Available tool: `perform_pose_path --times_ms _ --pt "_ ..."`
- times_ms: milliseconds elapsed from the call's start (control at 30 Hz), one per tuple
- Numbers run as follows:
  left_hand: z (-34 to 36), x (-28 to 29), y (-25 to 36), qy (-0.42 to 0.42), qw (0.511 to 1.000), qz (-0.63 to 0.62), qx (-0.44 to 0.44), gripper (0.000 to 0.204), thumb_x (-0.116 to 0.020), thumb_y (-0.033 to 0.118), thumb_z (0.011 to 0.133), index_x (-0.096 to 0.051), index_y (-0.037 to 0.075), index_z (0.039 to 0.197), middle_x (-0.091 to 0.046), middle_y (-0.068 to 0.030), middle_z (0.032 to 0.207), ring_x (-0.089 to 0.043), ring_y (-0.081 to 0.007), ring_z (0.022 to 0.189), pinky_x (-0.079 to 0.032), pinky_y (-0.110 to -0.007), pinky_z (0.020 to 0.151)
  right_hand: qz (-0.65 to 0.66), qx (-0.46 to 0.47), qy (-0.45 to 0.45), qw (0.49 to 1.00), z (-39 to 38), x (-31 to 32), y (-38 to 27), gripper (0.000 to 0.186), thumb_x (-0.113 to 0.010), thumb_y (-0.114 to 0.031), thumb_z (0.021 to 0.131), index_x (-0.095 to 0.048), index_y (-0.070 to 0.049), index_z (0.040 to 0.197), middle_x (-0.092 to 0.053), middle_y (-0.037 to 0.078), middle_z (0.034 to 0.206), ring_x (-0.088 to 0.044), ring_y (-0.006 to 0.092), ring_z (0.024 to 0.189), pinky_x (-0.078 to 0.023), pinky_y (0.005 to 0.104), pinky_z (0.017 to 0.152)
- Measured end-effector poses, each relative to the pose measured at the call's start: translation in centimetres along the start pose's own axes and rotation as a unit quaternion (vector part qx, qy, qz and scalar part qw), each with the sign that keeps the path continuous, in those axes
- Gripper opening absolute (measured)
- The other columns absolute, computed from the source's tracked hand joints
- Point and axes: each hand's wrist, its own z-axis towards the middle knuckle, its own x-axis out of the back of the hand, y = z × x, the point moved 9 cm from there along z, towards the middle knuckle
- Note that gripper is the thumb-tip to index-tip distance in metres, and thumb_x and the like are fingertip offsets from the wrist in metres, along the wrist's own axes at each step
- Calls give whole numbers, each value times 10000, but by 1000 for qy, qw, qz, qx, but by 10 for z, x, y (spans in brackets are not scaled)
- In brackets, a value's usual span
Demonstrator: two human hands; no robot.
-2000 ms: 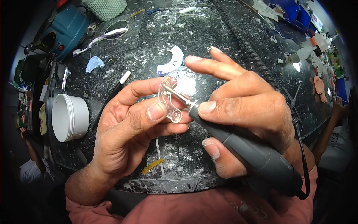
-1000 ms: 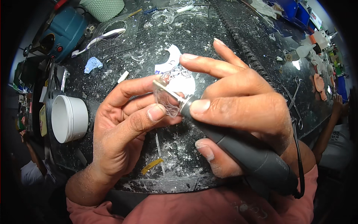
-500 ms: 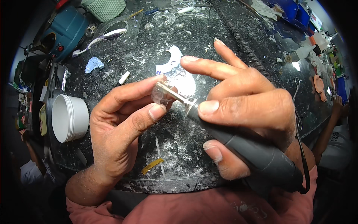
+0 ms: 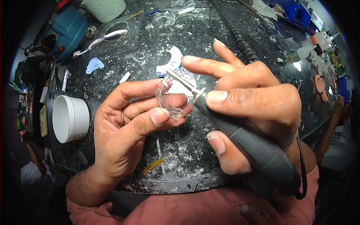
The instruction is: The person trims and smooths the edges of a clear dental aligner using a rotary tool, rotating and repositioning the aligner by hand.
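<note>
**Two-Handed Hold on a Clear Curved Piece (image 4: 164, 98) and a Black Handpiece (image 4: 255, 150)**

The clear curved piece was held up off the tabletop (image 4: 195, 161), near the middle of the view, in the left hand (image 4: 123, 120). This hand gripped it lightly, with the thumb on the near side and the other fingers behind and along it; such a hold presumably steadied the thin plastic while leaving its far edge exposed. The right hand (image 4: 258, 101) was closed around the black handpiece, the index fingertip placed close to the nose, probably for fine control of the tip, and the thumb lower along the barrel. Its outer fingers were extended forward, clear of the barrel. The slim metal bit (image 4: 181, 79) pointed up and to the left, overlapping the far edge of the piece; whether the two touched could not be told. The black cable (image 4: 301, 168) hung from the tool's rear end, a position that likely kept it away from the fingertips.

Beyond the hands lay a white curved block (image 4: 173, 62) and, farther left, a rough light-blue lump (image 4: 95, 65). A white tub (image 4: 77, 120) stood to the left of the left hand, seemingly within easy reach, and a yellow strip (image 4: 153, 166) lay near the front edge, outside the working area. Pale debris speckled the dark surface.
</note>
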Motion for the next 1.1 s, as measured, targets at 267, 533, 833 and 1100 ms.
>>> perform_pose_path --times_ms 267,533,833,1100 --pt "-1 -9 -3 -21 1000 -9 17 535 -528 -36 754 -307 -59 1240 -563 -197 1015 -575 -243 946 -490 -347 814 59 12 68 996 -13 -1 4 337 -634 -2 570 -569 -87 890 -577 58 777 -587 260 925 -370 483 922" --pt "-4 -10 -5 -19 999 12 29 545 -537 -14 752 -312 -62 1246 -526 -205 1086 -552 -252 989 -481 -356 833 32 97 67 992 -15 0 -6 351 -619 -85 717 -430 -6 1001 -501 159 863 -547 380 942 -384 528 885" --pt "-5 -4 -6 16 999 -15 38 568 -543 14 763 -293 -22 1272 -511 -193 1116 -544 -242 1003 -498 -345 811 47 53 112 991 -14 1 -8 320 -617 -9 650 -505 -20 950 -506 106 791 -560 235 763 -474 445 789" --pt "-4 -4 -6 12 998 -16 61 595 -547 12 758 -273 -25 1285 -537 -166 1068 -550 -218 994 -458 -325 863 65 78 52 993 -12 -6 -3 339 -618 -65 702 -466 3 997 -512 146 863 -558 344 922 -396 510 875"
